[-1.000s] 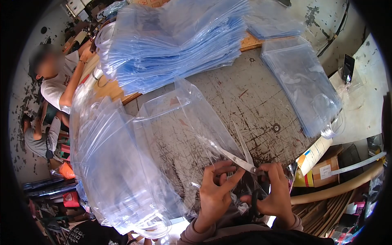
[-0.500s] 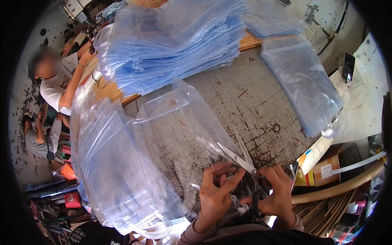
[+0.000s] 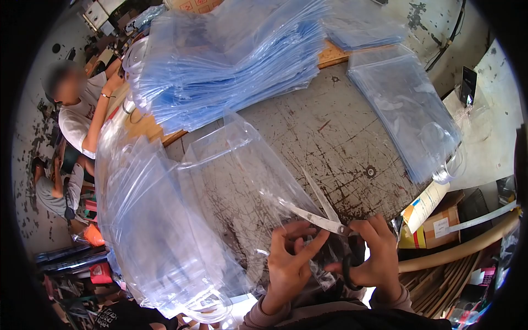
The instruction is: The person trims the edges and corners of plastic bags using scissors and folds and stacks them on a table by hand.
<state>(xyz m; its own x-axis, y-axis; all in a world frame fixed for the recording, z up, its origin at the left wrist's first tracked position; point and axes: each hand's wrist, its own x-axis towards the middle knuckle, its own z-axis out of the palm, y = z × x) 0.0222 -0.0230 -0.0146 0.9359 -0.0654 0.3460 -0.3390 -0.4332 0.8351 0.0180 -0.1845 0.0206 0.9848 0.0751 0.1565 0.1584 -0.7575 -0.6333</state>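
My right hand point(image 3: 377, 256) is closed round the dark handles of a pair of scissors point(image 3: 324, 221), whose two blades stand apart and point up and left over the table. Close to the blades, my left hand point(image 3: 290, 263) has its fingers bent round the lower edge of a clear plastic bag point(image 3: 247, 165) that lies on the scratched table point(image 3: 341, 126). Just where the fingertips meet the thin film is hard to see. Left of this bag lies a fanned pile of clear bags point(image 3: 148, 214).
A thick stack of bluish plastic sheets point(image 3: 231, 71) lies at the back. Another pile of clear bags point(image 3: 404, 110) is at the right, near a phone point(image 3: 468, 86) and a cardboard box point(image 3: 443, 225). Two people point(image 3: 82, 118) sit at the left.
The scissors' blades have tilted further left and spread wider. My right hand has shifted slightly right, while my left hand stays nearly in place. The view has moved a little.
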